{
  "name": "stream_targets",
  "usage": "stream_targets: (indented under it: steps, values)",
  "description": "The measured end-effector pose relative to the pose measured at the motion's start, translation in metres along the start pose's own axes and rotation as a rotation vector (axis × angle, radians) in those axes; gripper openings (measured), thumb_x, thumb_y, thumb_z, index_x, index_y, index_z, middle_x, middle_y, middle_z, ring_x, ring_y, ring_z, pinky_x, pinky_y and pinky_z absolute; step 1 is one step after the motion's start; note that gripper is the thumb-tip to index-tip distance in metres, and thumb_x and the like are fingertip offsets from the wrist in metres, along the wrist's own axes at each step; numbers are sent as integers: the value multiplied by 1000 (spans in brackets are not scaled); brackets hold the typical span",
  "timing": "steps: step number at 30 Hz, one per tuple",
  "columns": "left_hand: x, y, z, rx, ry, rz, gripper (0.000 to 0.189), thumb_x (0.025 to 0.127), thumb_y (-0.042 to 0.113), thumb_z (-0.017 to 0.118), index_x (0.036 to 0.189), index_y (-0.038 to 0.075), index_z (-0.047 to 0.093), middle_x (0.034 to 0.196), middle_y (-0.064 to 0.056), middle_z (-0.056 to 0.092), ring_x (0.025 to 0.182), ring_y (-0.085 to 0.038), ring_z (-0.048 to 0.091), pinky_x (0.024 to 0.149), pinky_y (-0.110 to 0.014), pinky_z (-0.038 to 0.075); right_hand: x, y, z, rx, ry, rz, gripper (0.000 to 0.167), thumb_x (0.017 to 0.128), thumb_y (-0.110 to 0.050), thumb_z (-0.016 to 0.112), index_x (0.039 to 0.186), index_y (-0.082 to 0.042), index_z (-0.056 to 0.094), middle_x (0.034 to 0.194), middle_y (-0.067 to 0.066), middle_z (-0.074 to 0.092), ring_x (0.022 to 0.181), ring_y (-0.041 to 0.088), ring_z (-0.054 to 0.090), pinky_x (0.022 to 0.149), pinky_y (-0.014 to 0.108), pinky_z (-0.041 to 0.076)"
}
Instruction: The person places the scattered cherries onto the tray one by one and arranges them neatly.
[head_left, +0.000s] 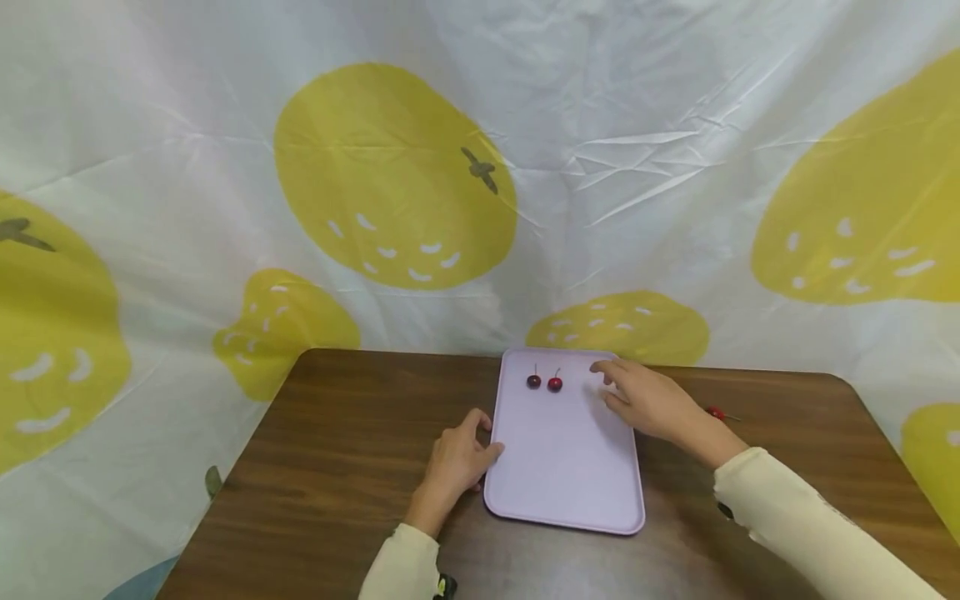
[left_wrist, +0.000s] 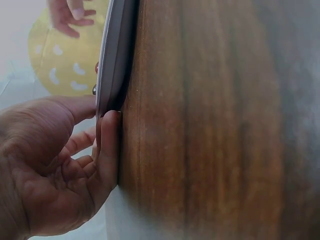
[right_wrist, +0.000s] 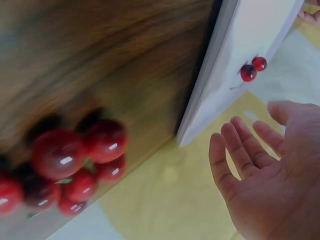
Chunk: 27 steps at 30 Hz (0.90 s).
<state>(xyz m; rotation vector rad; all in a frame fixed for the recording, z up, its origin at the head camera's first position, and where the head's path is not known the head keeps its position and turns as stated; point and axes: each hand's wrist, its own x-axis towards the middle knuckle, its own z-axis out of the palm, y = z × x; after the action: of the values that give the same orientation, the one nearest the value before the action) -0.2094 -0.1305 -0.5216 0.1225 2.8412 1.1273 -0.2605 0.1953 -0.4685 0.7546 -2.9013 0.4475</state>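
A pale lilac tray lies on the wooden table. Two dark red cherries with stems, a left one and a right one, sit side by side near its far end. At the tray's left edge, my left hand pinches the rim, thumb on top and fingers low against its side. My right hand hovers over the far right part of the tray, fingers spread and slightly bent, holding nothing. In the right wrist view, several more cherries lie clustered on the table right of the tray; my right arm mostly hides them in the head view.
The brown wooden table extends to both sides of the tray. Behind its far edge hangs a white curtain printed with big yellow fruit. A bluish object shows below the table's left edge.
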Motion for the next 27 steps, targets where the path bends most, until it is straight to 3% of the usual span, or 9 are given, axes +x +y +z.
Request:
stream_targets:
  steps: [5, 8, 16, 20, 24, 27]
  values:
    - [2, 0, -1, -10, -8, 8, 31, 96, 28, 77, 119, 18, 59, 69, 3, 71, 36, -8, 56, 49, -30, 49, -26, 11, -11, -32, 76, -9, 29, 107, -10, 56, 135, -8, 64, 121, 13, 72, 112, 32, 71, 93, 53, 57]
    - [1, -1, -1, -9, -9, 5, 31, 96, 28, 77, 119, 18, 59, 69, 2, 71, 36, -8, 56, 49, -30, 49, -41, 15, -15, -59, 111, -8, 26, 107, -9, 57, 131, -9, 66, 117, 11, 72, 110, 32, 71, 90, 53, 58]
    - [-1, -3, -6, -10, -9, 5, 33, 96, 28, 77, 120, 18, 59, 71, 1, 72, 37, -9, 57, 49, -30, 50, -81, 23, -27, -39, 111, 51, 27, 103, -17, 68, 129, -10, 69, 118, 7, 72, 103, 25, 70, 83, 51, 57]
    - [-2, -4, -8, -12, -10, -3, 32, 96, 29, 78, 120, 19, 58, 72, 1, 72, 37, -9, 58, 48, -30, 50, -100, 33, -29, -49, 162, 73, 23, 100, -10, 69, 122, -12, 72, 110, 2, 72, 96, 19, 68, 80, 47, 55]
    - [-2, -5, -10, -8, -7, -15, 32, 96, 29, 78, 120, 19, 59, 73, 0, 72, 37, -9, 57, 46, -30, 50, -120, 40, -30, -42, 166, 107, 25, 99, -3, 65, 122, -13, 72, 112, 2, 75, 101, 23, 72, 80, 47, 57]
    - [-2, -5, -11, -6, -8, -20, 32, 96, 29, 78, 120, 19, 59, 73, 0, 72, 37, -9, 57, 46, -30, 50, -132, 44, -31, -22, 135, 145, 23, 101, -7, 65, 123, -12, 71, 115, 4, 75, 104, 28, 72, 82, 50, 57]
